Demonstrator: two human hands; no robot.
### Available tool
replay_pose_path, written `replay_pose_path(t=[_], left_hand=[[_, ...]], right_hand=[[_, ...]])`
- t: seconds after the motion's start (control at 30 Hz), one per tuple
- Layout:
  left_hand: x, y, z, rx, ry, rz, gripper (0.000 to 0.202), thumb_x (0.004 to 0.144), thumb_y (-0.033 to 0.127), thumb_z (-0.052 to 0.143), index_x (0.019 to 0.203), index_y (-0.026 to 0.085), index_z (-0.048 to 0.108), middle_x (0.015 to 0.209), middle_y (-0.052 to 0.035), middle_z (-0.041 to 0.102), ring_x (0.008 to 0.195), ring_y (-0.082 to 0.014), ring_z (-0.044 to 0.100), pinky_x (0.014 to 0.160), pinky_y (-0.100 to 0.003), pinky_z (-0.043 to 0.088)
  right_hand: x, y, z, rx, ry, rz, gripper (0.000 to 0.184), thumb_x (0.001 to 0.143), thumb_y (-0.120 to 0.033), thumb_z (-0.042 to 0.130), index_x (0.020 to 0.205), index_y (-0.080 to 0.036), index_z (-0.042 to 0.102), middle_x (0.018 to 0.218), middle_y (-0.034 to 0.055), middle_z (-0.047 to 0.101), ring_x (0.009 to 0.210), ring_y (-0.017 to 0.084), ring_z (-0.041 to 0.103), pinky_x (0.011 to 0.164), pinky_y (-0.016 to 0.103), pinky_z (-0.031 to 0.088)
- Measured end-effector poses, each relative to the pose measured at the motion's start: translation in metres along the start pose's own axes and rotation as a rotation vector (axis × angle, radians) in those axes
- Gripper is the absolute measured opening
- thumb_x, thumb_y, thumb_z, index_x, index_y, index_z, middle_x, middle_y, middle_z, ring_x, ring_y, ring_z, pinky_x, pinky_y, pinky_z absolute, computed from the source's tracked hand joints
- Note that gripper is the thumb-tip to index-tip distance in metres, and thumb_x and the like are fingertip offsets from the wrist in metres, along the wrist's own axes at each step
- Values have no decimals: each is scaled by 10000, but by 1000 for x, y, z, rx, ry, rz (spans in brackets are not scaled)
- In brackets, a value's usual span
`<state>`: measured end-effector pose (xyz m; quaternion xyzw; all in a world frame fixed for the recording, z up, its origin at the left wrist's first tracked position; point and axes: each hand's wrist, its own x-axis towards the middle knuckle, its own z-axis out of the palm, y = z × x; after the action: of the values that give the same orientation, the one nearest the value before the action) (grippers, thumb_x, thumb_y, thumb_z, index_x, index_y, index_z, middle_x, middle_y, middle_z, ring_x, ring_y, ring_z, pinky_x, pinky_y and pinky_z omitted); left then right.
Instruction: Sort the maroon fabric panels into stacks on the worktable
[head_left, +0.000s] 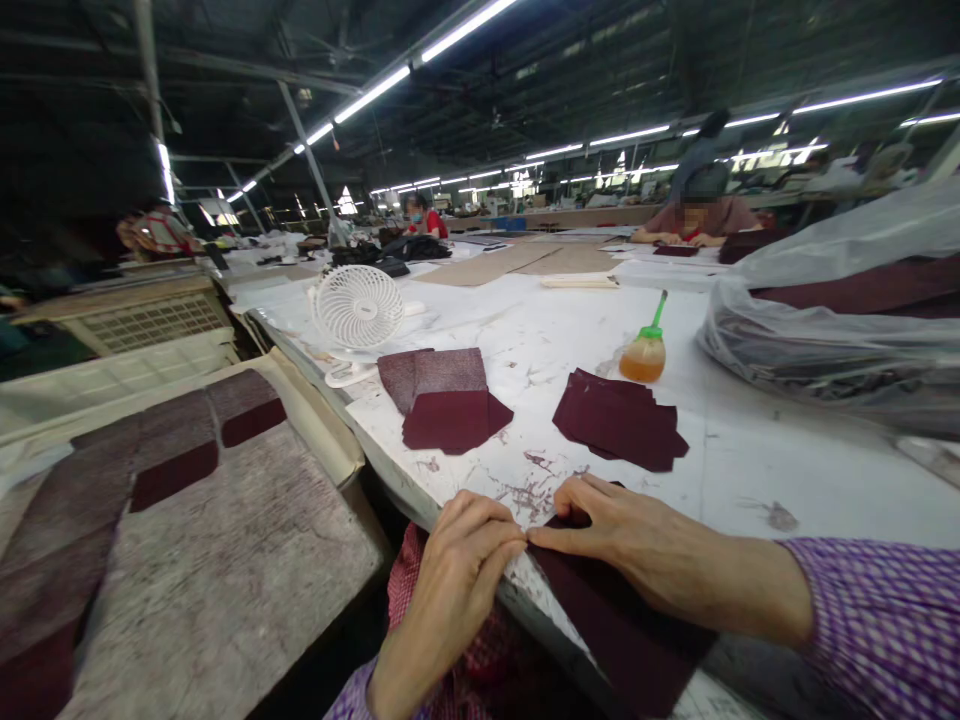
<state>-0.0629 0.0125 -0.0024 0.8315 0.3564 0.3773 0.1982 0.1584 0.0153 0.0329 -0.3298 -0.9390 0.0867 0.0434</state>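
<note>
A dark maroon fabric piece (622,630) hangs over the near edge of the white table (750,460). My left hand (461,560) pinches its upper left corner at the table edge, fingers closed. My right hand (615,535) lies on the same piece, fingers pressed together and pinching the cloth where the two hands meet. Two stacks of cut maroon pieces lie farther back, the left stack (446,400) and the right stack (619,420).
A small white fan (356,310) stands at the table's left edge. A bottle of orange liquid with a green nozzle (645,355) sits behind the right stack. A plastic-wrapped fabric bundle (840,310) fills the right. A side surface (187,540) carries maroon strips. Other people sit at the far end.
</note>
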Motion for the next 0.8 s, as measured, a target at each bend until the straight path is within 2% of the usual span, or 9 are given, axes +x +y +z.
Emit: replay_pose_path(t=[0.13, 0.23, 0.3, 0.37, 0.47, 0.53, 0.6, 0.7, 0.8], left_hand=[[-3, -10, -10, -84, 67, -51, 146, 897, 182, 498, 862, 179, 639, 870, -38, 631, 843, -154, 555, 756, -288, 454], [0, -26, -22, 46, 171, -77, 130, 888, 198, 504, 919, 184, 629, 927, -50, 634, 916, -179, 557, 825, -327, 452], [7, -38, -30, 171, 203, -84, 125, 867, 211, 531, 947, 190, 624, 969, -55, 629, 973, -203, 542, 877, -366, 437], [17, -48, -36, 268, 176, -82, 180, 832, 233, 577, 1005, 193, 608, 1029, -60, 616, 1016, -221, 524, 902, -391, 429], [35, -56, -36, 388, 77, -80, 307, 790, 285, 629, 1077, 193, 572, 1053, -62, 600, 1010, -232, 518, 891, -404, 434], [45, -57, -33, 476, 16, -97, 291, 789, 312, 630, 1049, 194, 578, 1010, -53, 601, 973, -230, 525, 875, -401, 435], [52, -57, -29, 556, -26, -117, 234, 807, 314, 608, 1007, 194, 589, 974, -47, 599, 952, -227, 528, 870, -390, 431], [57, -57, -26, 633, -38, -132, 217, 838, 288, 561, 1030, 188, 580, 974, -52, 592, 956, -228, 525, 866, -377, 427], [62, -59, -26, 655, -29, -156, 261, 834, 272, 553, 1073, 169, 564, 1010, -67, 581, 965, -232, 522, 858, -366, 431]], right_hand=[[3, -6, -6, -110, 4, -21, 641, 802, -32, 418, 1338, -383, 422, 981, 75, 475, 814, 190, 448, 694, 305, 418], [3, -2, -14, -31, 31, 24, 597, 808, -49, 447, 1308, -374, 456, 1039, 66, 502, 878, 193, 475, 757, 321, 418], [3, 5, -18, 30, 84, 106, 533, 806, -120, 518, 1300, -315, 469, 1137, 76, 502, 980, 222, 474, 846, 369, 403], [3, 12, -20, 92, 102, 204, 542, 774, -211, 604, 1299, -248, 470, 1191, 97, 505, 1050, 259, 465, 910, 415, 376], [2, 18, -19, 228, 35, 341, 557, 739, -259, 649, 1271, -206, 490, 1089, 89, 581, 999, 255, 520, 892, 394, 402], [2, 17, -18, 289, -2, 372, 414, 750, -260, 633, 1156, -213, 568, 1013, 68, 613, 942, 236, 552, 847, 360, 427], [2, 15, -19, 319, 6, 341, 252, 776, -283, 603, 1017, -211, 619, 974, 59, 629, 910, 225, 567, 820, 341, 436], [5, 25, -27, 381, 106, 286, 219, 857, -348, 491, 950, -198, 621, 931, 52, 651, 853, 205, 590, 774, 312, 452], [6, 59, -37, 338, 280, 333, 295, 893, -361, 389, 983, -188, 611, 998, 69, 655, 903, 213, 598, 802, 317, 460]])
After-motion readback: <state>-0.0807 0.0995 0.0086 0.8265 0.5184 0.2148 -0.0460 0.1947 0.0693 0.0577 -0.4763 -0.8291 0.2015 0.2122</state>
